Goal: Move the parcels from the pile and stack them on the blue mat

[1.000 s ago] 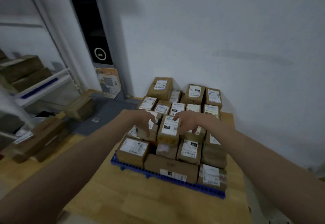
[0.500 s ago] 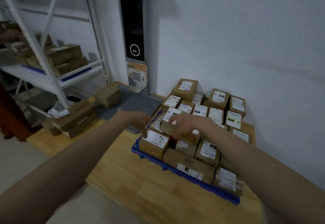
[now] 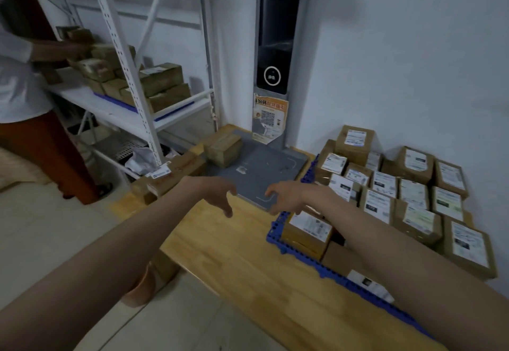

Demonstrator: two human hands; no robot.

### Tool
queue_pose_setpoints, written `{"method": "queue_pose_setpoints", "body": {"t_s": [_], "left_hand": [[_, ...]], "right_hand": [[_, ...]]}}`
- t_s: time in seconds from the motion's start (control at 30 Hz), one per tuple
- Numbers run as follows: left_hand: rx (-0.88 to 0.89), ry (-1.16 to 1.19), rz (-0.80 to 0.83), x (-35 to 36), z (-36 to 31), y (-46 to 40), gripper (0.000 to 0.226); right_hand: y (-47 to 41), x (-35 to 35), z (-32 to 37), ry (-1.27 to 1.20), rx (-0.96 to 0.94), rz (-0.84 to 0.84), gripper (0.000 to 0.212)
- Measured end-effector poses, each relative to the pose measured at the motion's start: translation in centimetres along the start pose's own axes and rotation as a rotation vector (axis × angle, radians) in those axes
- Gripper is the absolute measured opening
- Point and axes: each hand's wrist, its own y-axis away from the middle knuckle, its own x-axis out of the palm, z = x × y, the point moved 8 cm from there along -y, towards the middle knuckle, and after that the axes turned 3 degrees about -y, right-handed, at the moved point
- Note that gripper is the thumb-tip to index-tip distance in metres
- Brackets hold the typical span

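Several brown parcels with white labels (image 3: 385,193) stand stacked on the blue mat (image 3: 303,255) at the right, against the white wall. My left hand (image 3: 217,193) hovers over the wooden platform, fingers loosely spread, holding nothing. My right hand (image 3: 286,196) hangs empty just left of the mat's near corner, fingers loosely curled. More parcels lie at the left: a loose box (image 3: 224,149) on the grey scale plate and a long carton (image 3: 170,174) on the floor by the shelf.
A wooden platform (image 3: 248,262) carries the mat. A grey scale plate (image 3: 264,171) and its tall black scanner column (image 3: 278,47) stand at the back. A white metal shelf (image 3: 129,113) holds more boxes, and a person in a white top (image 3: 19,80) reaches into it.
Both hands have let go of the parcel on the stack and drawn back to the left, empty. The view has swung left, bringing the shelf and the person into sight.
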Motion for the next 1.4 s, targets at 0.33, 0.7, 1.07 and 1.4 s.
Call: {"method": "queue_pose_setpoints", "body": {"t_s": [0.33, 0.7, 1.07, 1.4], "left_hand": [[0.011, 0.06, 0.121, 3.0, 9.7, -3.0, 0.079], [-0.014, 0.122, 0.126, 1.9, 15.2, -10.2, 0.073], [-0.076, 0.029, 0.15, -0.2, 23.9, -14.0, 0.06], [-0.127, -0.026, 0.166, -0.3, 33.8, -21.3, 0.07]], "right_hand": [[-7.2, 2.6, 5.2, -0.038, 0.045, 0.074, 0.063], [-17.9, 1.9, 5.6, -0.064, 0.001, 0.103, 0.06], [-27.6, 1.7, 8.3, -0.103, -0.05, 0.148, 0.06], [-34.2, 2.8, 12.4, -0.265, 0.027, 0.159, 0.068]]}}
